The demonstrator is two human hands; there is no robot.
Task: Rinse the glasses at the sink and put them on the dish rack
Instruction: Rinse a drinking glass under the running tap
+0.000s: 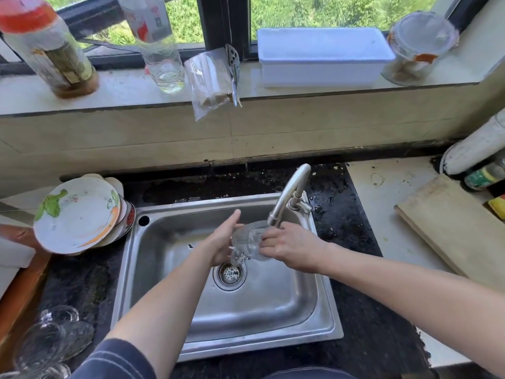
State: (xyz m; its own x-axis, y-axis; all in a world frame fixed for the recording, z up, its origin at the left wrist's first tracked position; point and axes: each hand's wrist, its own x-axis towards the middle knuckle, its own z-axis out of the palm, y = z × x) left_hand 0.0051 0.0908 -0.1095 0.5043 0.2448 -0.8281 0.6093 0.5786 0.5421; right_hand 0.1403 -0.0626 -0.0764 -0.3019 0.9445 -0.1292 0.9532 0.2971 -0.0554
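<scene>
**Glass (250,239) crosswise under the faucet (289,192)**

We hold it over the sink (273,305), long axis running hand to hand. Our right hand (293,248) curls its fingers round one end; our left hand (222,240) presses straight fingers against the other. Plates (76,214) stand leftward, so we judge the left hand nearer the rack.

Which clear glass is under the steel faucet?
The ribbed clear glass gripped by the right hand, left hand against it, at the steel faucet spout. The other clear glasses sit on the dark counter, lower left.
</scene>
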